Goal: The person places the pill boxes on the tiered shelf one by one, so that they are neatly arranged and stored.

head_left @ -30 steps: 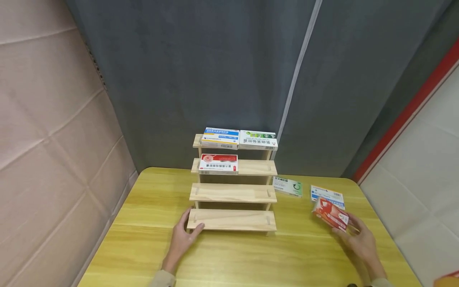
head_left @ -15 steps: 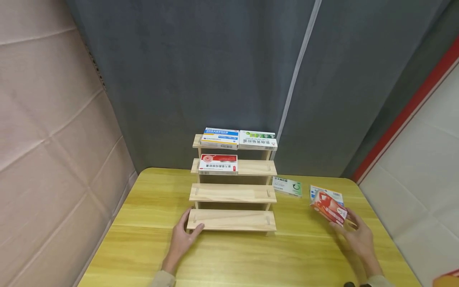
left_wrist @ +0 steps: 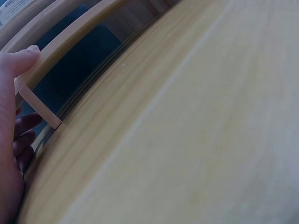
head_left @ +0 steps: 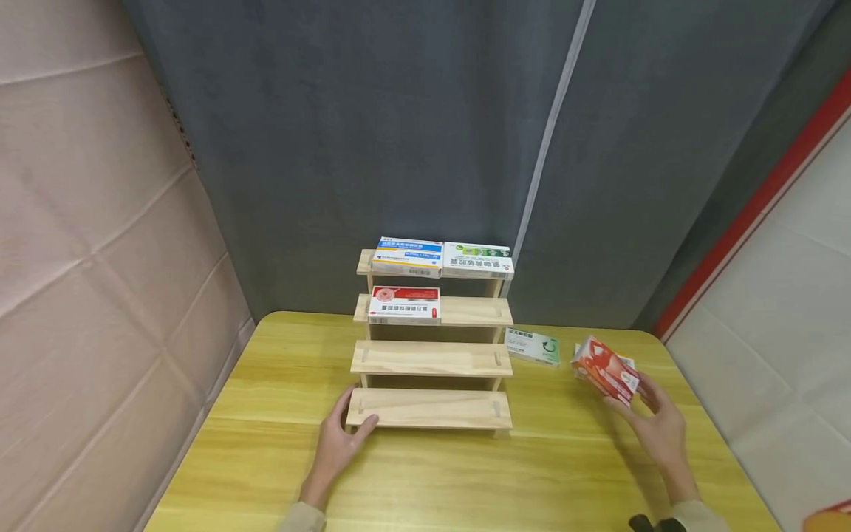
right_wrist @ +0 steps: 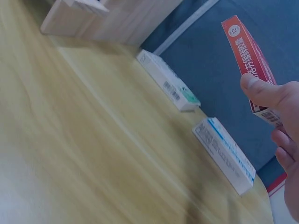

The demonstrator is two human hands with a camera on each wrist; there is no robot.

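Note:
My right hand [head_left: 658, 425] pinches a red medicine box [head_left: 606, 371] by its near end and holds it tilted above the table. In the right wrist view the thumb lies across the front of this box [right_wrist: 247, 56]. My left hand [head_left: 337, 441] grips the left end of the lowest step of a wooden four-step display rack [head_left: 428, 408]. Its thumb rests on top of the board, with the other fingers around the side, as the left wrist view shows. Below the red box lies a white-and-blue medicine box [right_wrist: 224, 154], mostly covered in the head view.
A white-and-green box [head_left: 533, 347] lies on the table [head_left: 266, 414] right of the rack. On the top step sit a blue-and-white box [head_left: 408, 256] and a green-and-white box [head_left: 477, 259]. The second step bears a red-and-white box [head_left: 405, 304]. A grey curtain [head_left: 399, 133] hangs behind.
The right hand has moved the red box a little away from me and to the left, over the white-and-blue box, turning it slightly. The left hand has stayed on the rack.

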